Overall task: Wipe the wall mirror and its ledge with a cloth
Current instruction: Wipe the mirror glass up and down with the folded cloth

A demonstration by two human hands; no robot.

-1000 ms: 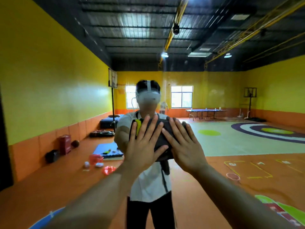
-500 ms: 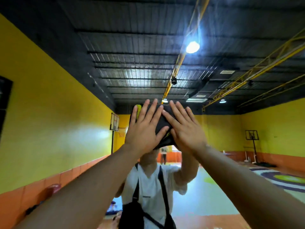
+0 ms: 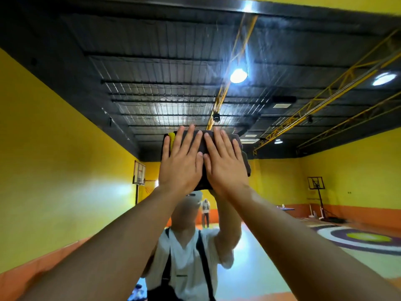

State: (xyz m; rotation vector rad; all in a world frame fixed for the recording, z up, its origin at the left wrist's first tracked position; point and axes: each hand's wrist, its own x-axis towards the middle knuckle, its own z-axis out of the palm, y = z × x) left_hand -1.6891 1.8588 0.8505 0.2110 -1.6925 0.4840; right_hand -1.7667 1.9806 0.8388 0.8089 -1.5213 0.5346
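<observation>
A dark cloth [image 3: 200, 146] with a yellow patch at its upper left corner sits flat against the wall mirror [image 3: 65, 170], high up, just above head height. Your left hand [image 3: 181, 164] and right hand [image 3: 225, 166] lie side by side on it, thumbs touching. Neither hand is closed in a grip: both are open, palms flat, fingers spread and pointing up, pressing the cloth to the glass. Your bare forearms reach up from the bottom corners and meet at the cloth.

Right behind your hands the glass shows your reflection [image 3: 186, 257]: a white short-sleeved shirt with dark bag straps crossing the chest. The hands and cloth cover most of the reflected head. The mirror's ledge is out of view.

Everything else is the reflected room, a large sports hall. Yellow walls [image 3: 347, 170] carry an orange band along the bottom. The ceiling [image 3: 162, 72] is dark corrugated metal crossed by yellow trusses [image 3: 325, 94], with a bright round lamp [image 3: 238, 75] above your hands and another lamp far right. A basketball hoop [image 3: 138, 172] stands left of your hands and a second one [image 3: 315, 183] to the right. A small distant figure [image 3: 205, 211] stands just right of your reflection. The floor is pale green with a ringed target mark [image 3: 358, 237] at the right.
</observation>
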